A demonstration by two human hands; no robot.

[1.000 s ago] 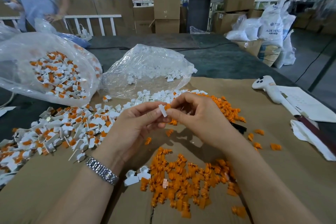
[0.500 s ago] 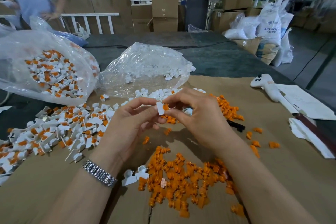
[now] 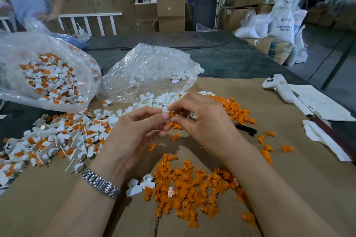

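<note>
We've shifted the white cap (image 3: 165, 109) in our left hand (image 3: 134, 136): it stood tall between the fingertips, and now only a sliver peeks above the thumb. The orange plug (image 3: 171, 114), a mere speck at our right hand (image 3: 208, 127) before, shows fuller, pressed against the cap.

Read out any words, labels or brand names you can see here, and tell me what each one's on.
"ABS RESIN": on the white sack at the far right.
Logo above that and the smaller line below it: too blurred to read.
Paper sheet: faint writing, unreadable.
Cardboard box: small marks, too small to read.
</note>
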